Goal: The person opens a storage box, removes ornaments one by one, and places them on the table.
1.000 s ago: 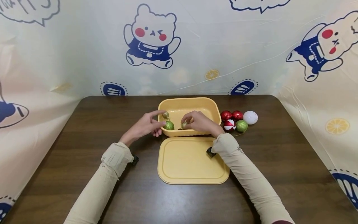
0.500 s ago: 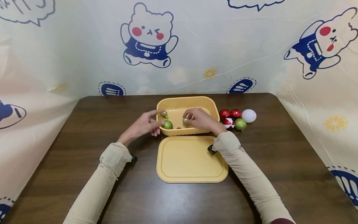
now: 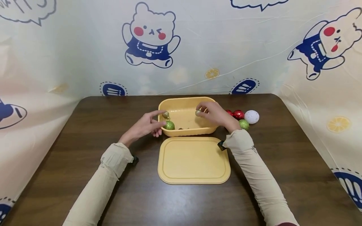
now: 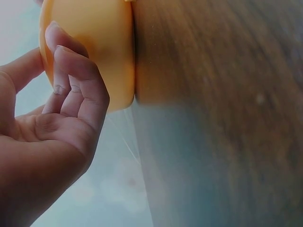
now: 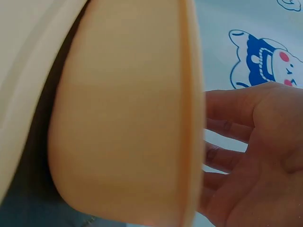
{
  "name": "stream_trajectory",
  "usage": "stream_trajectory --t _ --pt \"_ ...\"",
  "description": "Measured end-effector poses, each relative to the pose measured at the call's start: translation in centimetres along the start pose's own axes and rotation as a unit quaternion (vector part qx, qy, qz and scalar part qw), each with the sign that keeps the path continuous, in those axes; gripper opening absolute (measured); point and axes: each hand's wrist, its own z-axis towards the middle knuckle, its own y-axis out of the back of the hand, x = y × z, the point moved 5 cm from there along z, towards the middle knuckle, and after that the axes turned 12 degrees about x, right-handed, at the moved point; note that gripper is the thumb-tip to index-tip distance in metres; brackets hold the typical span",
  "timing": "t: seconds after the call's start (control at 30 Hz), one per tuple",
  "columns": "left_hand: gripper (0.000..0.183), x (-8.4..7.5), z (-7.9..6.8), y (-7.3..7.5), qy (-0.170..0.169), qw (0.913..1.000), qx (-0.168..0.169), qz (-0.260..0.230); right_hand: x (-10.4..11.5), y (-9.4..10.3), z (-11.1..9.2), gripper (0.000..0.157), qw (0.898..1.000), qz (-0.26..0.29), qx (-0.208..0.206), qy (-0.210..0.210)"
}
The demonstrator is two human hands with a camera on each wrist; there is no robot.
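A yellow plastic box [image 3: 185, 131] stands near the back of the table, with its lid [image 3: 194, 160] lying flat in front. At its left end my left hand [image 3: 147, 124] holds the rim, thumb and index finger over the edge. The other fingers curl beside the outer wall [image 4: 116, 56]. A small gold Christmas bauble [image 3: 166, 115] and a green glitter bauble [image 3: 169, 125] lie inside, close to those fingertips. My right hand [image 3: 215, 113] pinches another small gold bauble [image 3: 198, 112] over the box's right part. In the right wrist view the box wall hides its fingertips.
Right of the box sit red baubles [image 3: 238, 115], a white speckled one [image 3: 251, 116] and a green one [image 3: 244, 124], partly behind my right wrist. A small dark item [image 3: 180, 128] shows at the box's front inner wall. Printed cloth [image 3: 192, 47] hangs behind the table.
My right hand has lifted the gold bauble from the box's front middle and carried it right and backward. The left hand stays at the rim.
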Motion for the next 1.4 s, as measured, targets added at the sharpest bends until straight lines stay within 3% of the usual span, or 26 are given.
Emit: stream_trajectory --t 0.33,1.1,1.4 --pt "0.063 0.0 0.2 0.1 0.003 1.0 0.003 -0.004 0.2 1.5 -1.8 0.022 0.999 0.0 -0.038 -0.01" --pt "0.062 0.0 0.1 0.1 0.006 0.9999 0.004 -0.008 0.5 2.8 -6.0 0.021 0.994 -0.046 -0.089 0.031" --pt "0.062 0.1 0.1 0.1 0.005 1.0 0.003 -0.008 -1.0 4.0 -9.1 0.025 0.992 -0.048 -0.113 -0.01"
